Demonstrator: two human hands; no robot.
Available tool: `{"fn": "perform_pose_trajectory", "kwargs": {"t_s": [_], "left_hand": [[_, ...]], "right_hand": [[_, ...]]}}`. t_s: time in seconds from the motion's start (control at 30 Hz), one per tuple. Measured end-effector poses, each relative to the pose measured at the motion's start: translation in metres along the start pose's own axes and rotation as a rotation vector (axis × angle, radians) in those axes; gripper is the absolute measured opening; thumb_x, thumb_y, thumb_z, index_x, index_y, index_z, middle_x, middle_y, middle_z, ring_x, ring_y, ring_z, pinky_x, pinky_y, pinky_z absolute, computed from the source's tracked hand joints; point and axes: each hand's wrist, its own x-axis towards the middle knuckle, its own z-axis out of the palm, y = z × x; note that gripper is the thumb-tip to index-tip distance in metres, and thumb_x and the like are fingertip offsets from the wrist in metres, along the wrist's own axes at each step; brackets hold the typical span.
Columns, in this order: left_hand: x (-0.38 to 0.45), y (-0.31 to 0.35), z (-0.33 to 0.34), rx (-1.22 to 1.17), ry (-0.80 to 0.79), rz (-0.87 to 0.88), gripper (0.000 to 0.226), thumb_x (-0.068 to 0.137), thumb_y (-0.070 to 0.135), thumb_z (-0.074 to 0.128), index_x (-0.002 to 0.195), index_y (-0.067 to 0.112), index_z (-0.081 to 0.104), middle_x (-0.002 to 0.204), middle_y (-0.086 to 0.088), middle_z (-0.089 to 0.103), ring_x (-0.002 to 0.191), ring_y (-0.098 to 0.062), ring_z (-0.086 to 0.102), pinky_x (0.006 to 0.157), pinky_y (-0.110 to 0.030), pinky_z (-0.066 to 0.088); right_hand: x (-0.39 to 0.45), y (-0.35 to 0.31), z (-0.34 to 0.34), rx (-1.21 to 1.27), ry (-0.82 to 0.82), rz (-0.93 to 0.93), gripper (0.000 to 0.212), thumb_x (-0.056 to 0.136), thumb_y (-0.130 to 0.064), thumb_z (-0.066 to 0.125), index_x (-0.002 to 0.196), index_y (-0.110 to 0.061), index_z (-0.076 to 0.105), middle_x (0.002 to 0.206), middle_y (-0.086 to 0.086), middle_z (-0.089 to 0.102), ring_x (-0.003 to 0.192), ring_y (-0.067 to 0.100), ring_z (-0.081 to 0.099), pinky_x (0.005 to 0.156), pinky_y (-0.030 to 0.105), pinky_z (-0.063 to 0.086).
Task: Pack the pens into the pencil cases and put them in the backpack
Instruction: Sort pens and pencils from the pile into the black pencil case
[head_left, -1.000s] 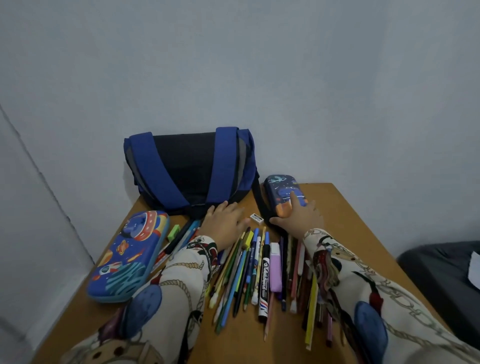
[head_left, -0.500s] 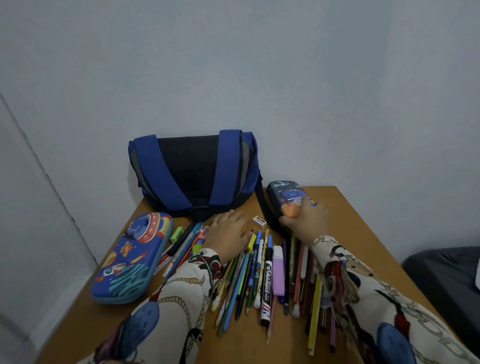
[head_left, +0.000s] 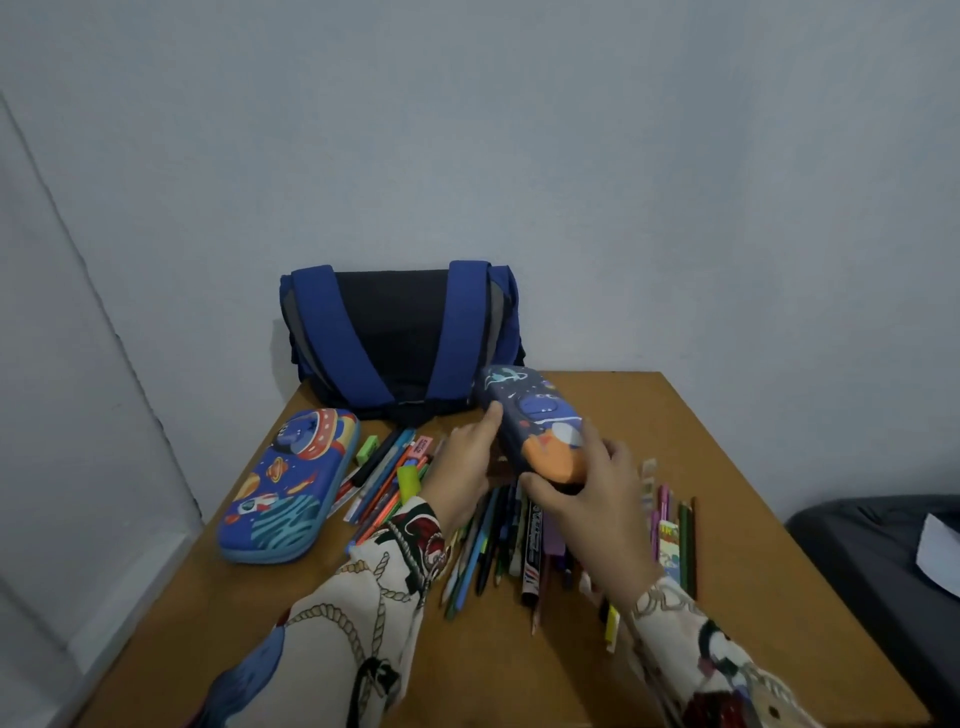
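Note:
A dark blue pencil case (head_left: 535, 415) with a space print is lifted off the table, tilted toward me. My right hand (head_left: 587, 493) grips its near, orange end. My left hand (head_left: 467, 467) has its fingertips against the case's left side, fingers fairly straight. A second, brighter blue pencil case (head_left: 285, 483) lies shut at the left of the wooden table (head_left: 727, 519). Several pens, pencils and markers (head_left: 498, 540) lie spread under and between my arms. A black and blue backpack (head_left: 400, 332) sits against the wall at the back.
A green sharpener (head_left: 368, 450) and more pens (head_left: 384, 478) lie between the left case and my left hand. A dark seat with a white paper (head_left: 940, 551) stands right of the table. Walls close off the back and left.
My right hand has picked the dark case up from the table and brought it nearer. My left hand has left the pens and come up to the case's side.

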Motion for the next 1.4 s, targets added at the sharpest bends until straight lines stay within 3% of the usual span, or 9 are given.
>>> {"fn": "perform_pose_trajectory", "kwargs": {"t_s": [0.2,0.33,0.5,0.67,0.9,1.07,1.2,1.3,1.4], "left_hand": [[-0.024,0.0,-0.008,-0.172,0.045,-0.009,0.037,0.088,0.021,0.069,0.12,0.005,0.06,0.105,-0.015,0.072,0.095,-0.03,0.07,0.083,-0.042,0.057],[-0.035,0.005,-0.021,-0.071,0.056,0.052,0.026,0.085,0.016,0.069,0.108,0.003,0.066,0.098,-0.016,0.073,0.089,-0.032,0.07,0.079,-0.04,0.057],[-0.046,0.018,-0.019,0.133,-0.025,0.144,0.02,0.083,0.013,0.069,0.103,0.011,0.071,0.095,-0.015,0.074,0.086,-0.03,0.07,0.075,-0.037,0.053],[-0.052,0.025,-0.013,0.252,-0.05,0.198,0.02,0.08,0.007,0.07,0.1,0.007,0.069,0.082,-0.006,0.072,0.068,-0.013,0.068,0.06,-0.023,0.051],[-0.056,0.029,-0.015,0.385,-0.129,0.205,0.038,0.076,0.006,0.076,0.112,0.012,0.064,0.094,-0.007,0.071,0.074,-0.014,0.069,0.064,-0.024,0.053],[-0.062,0.036,-0.028,0.374,-0.168,0.255,0.044,0.077,-0.001,0.074,0.116,0.016,0.064,0.1,-0.007,0.073,0.084,-0.018,0.07,0.067,-0.022,0.053],[-0.068,0.041,-0.041,0.328,-0.182,0.29,0.05,0.072,0.005,0.078,0.114,0.028,0.065,0.098,0.003,0.075,0.088,-0.015,0.071,0.069,-0.023,0.054],[-0.072,0.047,-0.047,0.254,-0.151,0.315,0.044,0.076,-0.002,0.073,0.107,0.029,0.066,0.091,0.003,0.076,0.081,-0.016,0.072,0.068,-0.025,0.057],[-0.074,0.049,-0.051,0.213,-0.107,0.314,0.039,0.08,-0.003,0.069,0.112,0.019,0.068,0.098,-0.008,0.075,0.086,-0.025,0.071,0.074,-0.033,0.058]], "right_hand": [[-0.045,-0.013,0.012,-0.061,-0.057,-0.017,0.098,0.079,-0.06,0.07,0.155,-0.027,0.019,0.149,0.003,0.02,0.141,0.025,0.022,0.115,0.039,0.031],[-0.036,-0.026,0.003,-0.199,-0.069,-0.03,0.106,0.074,-0.089,0.035,0.157,-0.031,0.005,0.154,-0.001,0.026,0.142,0.021,0.024,0.116,0.048,0.028],[0.035,-0.055,-0.006,-0.402,-0.028,-0.178,0.06,0.095,-0.057,0.045,0.147,-0.028,0.041,0.147,-0.004,0.047,0.133,0.024,0.039,0.107,0.045,0.032],[0.072,-0.077,-0.005,-0.619,-0.093,-0.178,0.048,0.089,-0.055,0.052,0.126,-0.025,0.059,0.131,0.005,0.053,0.123,0.029,0.043,0.1,0.044,0.035],[0.09,-0.093,-0.01,-0.758,-0.093,-0.143,0.023,0.089,-0.035,0.055,0.09,-0.015,0.067,0.102,0.007,0.059,0.106,0.03,0.05,0.088,0.039,0.034],[0.102,-0.084,-0.031,-0.256,-0.062,0.085,0.038,0.093,-0.025,0.055,0.058,-0.01,0.05,0.059,0.009,0.052,0.065,0.028,0.05,0.07,0.035,0.035],[0.099,-0.068,-0.043,0.261,-0.001,0.274,0.035,0.09,-0.017,0.067,0.093,0.017,0.066,0.106,0.033,0.067,0.076,0.03,0.057,0.071,0.044,0.05],[0.093,-0.053,-0.042,0.398,-0.036,0.388,0.024,0.092,-0.019,0.067,0.077,-0.002,0.06,0.086,0.02,0.067,0.064,0.018,0.044,0.057,0.028,0.038],[0.084,-0.041,-0.04,0.466,-0.134,0.455,0.033,0.099,-0.025,0.057,0.069,-0.014,0.05,0.062,0.0,0.039,0.051,0.012,0.027,0.038,0.018,0.027]]}}
